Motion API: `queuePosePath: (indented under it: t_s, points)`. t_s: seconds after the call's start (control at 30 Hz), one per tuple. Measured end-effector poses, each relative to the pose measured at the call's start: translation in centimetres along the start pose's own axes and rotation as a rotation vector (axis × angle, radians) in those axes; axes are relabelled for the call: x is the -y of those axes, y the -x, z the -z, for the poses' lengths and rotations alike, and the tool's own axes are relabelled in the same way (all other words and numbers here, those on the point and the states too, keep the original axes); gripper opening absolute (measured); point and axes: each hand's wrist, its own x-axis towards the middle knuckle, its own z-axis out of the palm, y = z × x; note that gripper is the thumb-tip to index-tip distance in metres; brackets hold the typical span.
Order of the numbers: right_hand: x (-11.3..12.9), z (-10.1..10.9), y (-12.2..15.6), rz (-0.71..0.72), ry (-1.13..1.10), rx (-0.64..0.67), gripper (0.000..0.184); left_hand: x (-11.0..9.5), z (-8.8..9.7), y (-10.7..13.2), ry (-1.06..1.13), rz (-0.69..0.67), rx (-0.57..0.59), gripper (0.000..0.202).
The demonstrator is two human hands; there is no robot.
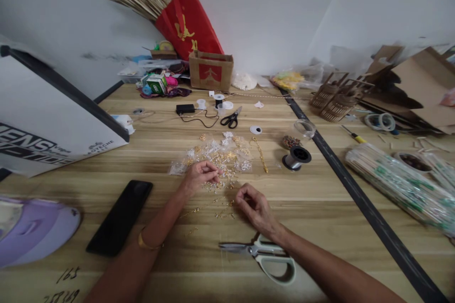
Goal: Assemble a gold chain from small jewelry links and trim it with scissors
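My left hand point(201, 175) is over the pile of small gold and silver beads point(227, 158), thumb and forefinger pinched together; whatever is between them is too small to name. Closer to me, my right hand point(255, 206) has its fingers curled in a pinch, and their tips are beside a short gold chain point(224, 213). Whether they grip its end I cannot tell. A thin gold chain point(195, 210) lies below my left hand. Clear plastic bags point(177, 166) lie among the beads. Scissors with pale handles point(273, 258) rest under my right wrist, blades pointing left.
Left of my arm lies a black phone point(120, 218). Behind the beads are black-handled scissors point(232, 118) and a gold chain point(261, 155). A wire spool point(296, 158) stands to the right, with wrapped sticks point(401, 184) beyond a dark strip point(350, 175).
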Motion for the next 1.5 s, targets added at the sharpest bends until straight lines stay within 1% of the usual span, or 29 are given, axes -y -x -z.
queuePosePath:
  t_s: [0.1,0.2,0.37,0.5,0.8,0.97,1.2,1.33,1.5]
  points:
    - [0.00,0.01,-0.01,-0.001,0.002,0.004,0.016,0.05,-0.04,0.00,0.010,0.017,-0.032,0.024]
    - [-0.06,-0.01,-0.01,0.007,0.007,0.005,0.016,-0.09,-0.25,0.07,-0.025,0.010,-0.045,0.023]
    - [-0.16,-0.03,0.02,0.005,0.004,0.005,0.017,-0.25,-0.53,0.12,-0.111,-0.006,-0.009,0.022]
    - [-0.15,-0.02,0.02,0.001,-0.002,0.005,0.016,-0.08,-0.41,0.06,-0.175,-0.038,0.017,0.024]
    - [0.24,0.03,0.04,-0.002,-0.006,0.009,0.016,0.14,0.07,0.04,-0.313,-0.090,-0.038,0.020]
    - [0.27,0.07,0.05,0.007,0.003,0.014,0.015,0.04,-0.24,0.22,-0.256,-0.022,-0.066,0.025]
    - [0.13,0.05,0.06,0.004,0.007,0.011,0.014,-0.24,-0.71,0.26,-0.154,0.010,-0.079,0.031]
    - [0.03,0.03,0.05,-0.003,-0.005,0.004,0.016,-0.27,-0.72,0.18,-0.089,0.035,-0.051,0.030]
    - [0.07,0.08,0.05,-0.009,0.002,0.008,0.016,-0.36,-0.59,0.30,-0.041,0.037,-0.037,0.023]
